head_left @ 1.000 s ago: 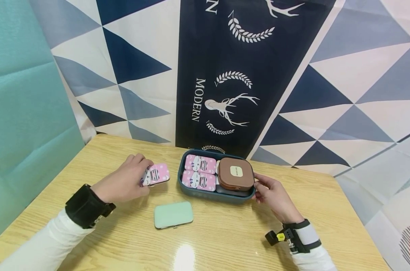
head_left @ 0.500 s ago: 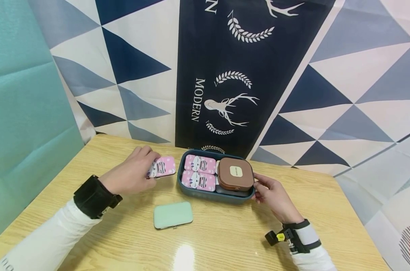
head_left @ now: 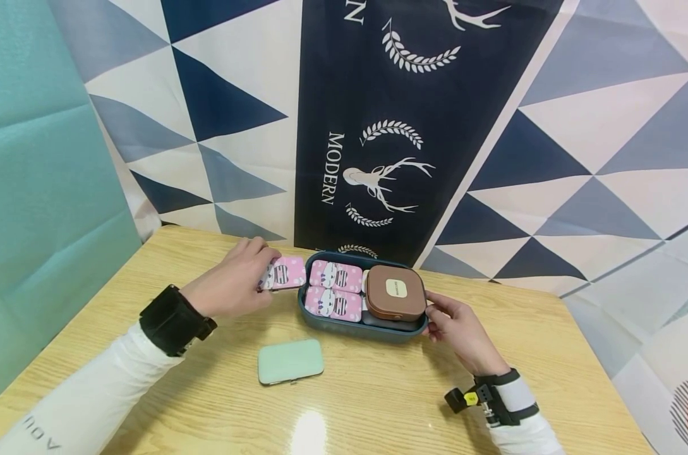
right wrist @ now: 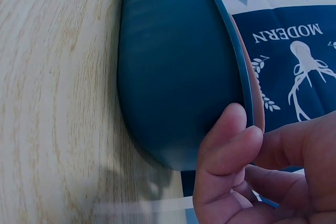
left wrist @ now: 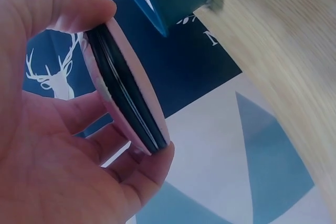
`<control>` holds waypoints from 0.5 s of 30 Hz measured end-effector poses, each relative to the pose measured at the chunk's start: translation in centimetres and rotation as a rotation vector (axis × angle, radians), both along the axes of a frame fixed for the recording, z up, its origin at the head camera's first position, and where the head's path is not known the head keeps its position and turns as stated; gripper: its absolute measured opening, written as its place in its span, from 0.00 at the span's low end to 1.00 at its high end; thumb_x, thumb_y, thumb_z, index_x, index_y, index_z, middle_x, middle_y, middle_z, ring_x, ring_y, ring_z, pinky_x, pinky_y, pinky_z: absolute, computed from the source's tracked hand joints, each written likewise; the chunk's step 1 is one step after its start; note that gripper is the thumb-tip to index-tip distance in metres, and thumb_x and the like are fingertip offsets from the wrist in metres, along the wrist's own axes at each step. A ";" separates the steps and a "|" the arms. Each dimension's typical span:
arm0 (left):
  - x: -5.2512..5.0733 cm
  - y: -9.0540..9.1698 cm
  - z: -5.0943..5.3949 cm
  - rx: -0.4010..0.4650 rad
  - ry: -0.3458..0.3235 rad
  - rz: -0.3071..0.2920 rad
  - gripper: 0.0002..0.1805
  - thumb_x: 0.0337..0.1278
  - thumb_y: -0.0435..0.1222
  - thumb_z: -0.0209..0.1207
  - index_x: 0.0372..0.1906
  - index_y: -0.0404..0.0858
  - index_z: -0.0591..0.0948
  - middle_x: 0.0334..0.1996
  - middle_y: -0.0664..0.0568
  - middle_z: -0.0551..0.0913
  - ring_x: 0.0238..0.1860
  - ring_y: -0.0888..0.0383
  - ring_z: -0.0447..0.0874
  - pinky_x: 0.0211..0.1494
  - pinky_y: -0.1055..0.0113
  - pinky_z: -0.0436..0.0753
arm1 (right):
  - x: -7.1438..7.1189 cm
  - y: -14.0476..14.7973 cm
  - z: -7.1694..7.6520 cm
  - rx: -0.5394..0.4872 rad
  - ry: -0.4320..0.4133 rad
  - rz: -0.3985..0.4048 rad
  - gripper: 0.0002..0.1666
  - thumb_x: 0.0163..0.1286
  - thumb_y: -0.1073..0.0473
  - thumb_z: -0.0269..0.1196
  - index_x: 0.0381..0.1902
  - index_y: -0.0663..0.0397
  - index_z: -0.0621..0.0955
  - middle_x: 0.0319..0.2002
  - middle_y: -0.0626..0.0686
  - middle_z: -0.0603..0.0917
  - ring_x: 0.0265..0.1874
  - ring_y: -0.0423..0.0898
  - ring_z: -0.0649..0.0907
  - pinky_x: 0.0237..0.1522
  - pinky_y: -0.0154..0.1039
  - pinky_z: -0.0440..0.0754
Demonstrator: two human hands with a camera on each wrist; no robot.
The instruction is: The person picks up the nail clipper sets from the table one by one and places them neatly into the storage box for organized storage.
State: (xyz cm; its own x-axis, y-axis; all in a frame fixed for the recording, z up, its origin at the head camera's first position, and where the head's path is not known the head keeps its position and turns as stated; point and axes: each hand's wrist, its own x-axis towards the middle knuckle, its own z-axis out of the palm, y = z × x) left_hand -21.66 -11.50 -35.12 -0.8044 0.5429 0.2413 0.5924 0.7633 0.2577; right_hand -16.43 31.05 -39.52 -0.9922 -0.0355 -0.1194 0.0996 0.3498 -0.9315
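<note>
My left hand point(head_left: 235, 279) grips a small pink cartoon-print case point(head_left: 290, 272) by its left end, level with the bin's left rim. In the left wrist view, thumb and fingers pinch the case point(left wrist: 126, 87) by its edges, and its dark side seam shows. A dark blue oval bin point(head_left: 344, 327) stands on the table. Inside it, two matching pink cases point(head_left: 335, 304) lie at the left and a brown square case point(head_left: 385, 297) rests on top at the right. My right hand point(head_left: 463, 332) holds the bin's right end; in the right wrist view its fingers point(right wrist: 226, 153) pinch near the rim.
A mint green flat case point(head_left: 290, 361) lies on the wooden table point(head_left: 378, 398) in front of the bin. Behind the table hangs a patterned cloth point(head_left: 355, 126), close to the bin's far side. Teal cloth point(head_left: 48, 189) hangs along the left.
My left hand has carried the pink case right and away from me, up to the bin's left rim. My right hand and the bin have stayed in place.
</note>
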 end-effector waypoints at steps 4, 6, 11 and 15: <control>-0.3 0.4 0.1 0.004 0.013 -0.012 0.33 0.48 0.36 0.71 0.62 0.29 0.78 0.48 0.46 0.74 0.49 0.48 0.66 0.52 0.55 0.68 | 0.0 -0.1 0.1 -0.002 0.002 0.003 0.31 0.85 0.65 0.50 0.80 0.70 0.62 0.36 0.59 0.82 0.27 0.45 0.80 0.30 0.40 0.81; -0.5 0.6 0.1 0.005 0.018 -0.018 0.33 0.48 0.36 0.71 0.63 0.29 0.78 0.49 0.45 0.74 0.49 0.48 0.66 0.52 0.55 0.68 | 0.1 -0.1 0.1 -0.006 0.004 0.005 0.31 0.85 0.65 0.50 0.80 0.70 0.62 0.36 0.59 0.82 0.28 0.45 0.80 0.29 0.40 0.81; -0.9 1.1 0.1 0.003 0.027 -0.020 0.33 0.49 0.36 0.71 0.63 0.30 0.78 0.50 0.45 0.75 0.49 0.48 0.66 0.52 0.56 0.67 | 0.1 -0.2 0.1 -0.009 0.008 0.009 0.31 0.85 0.65 0.50 0.80 0.70 0.62 0.36 0.60 0.82 0.28 0.45 0.79 0.29 0.40 0.80; -1.2 1.7 0.3 0.002 0.022 -0.016 0.33 0.49 0.35 0.71 0.63 0.30 0.79 0.50 0.46 0.74 0.51 0.48 0.65 0.53 0.55 0.68 | 0.0 -0.1 0.1 -0.006 0.005 -0.001 0.30 0.85 0.66 0.50 0.80 0.69 0.63 0.36 0.60 0.82 0.28 0.45 0.80 0.30 0.39 0.80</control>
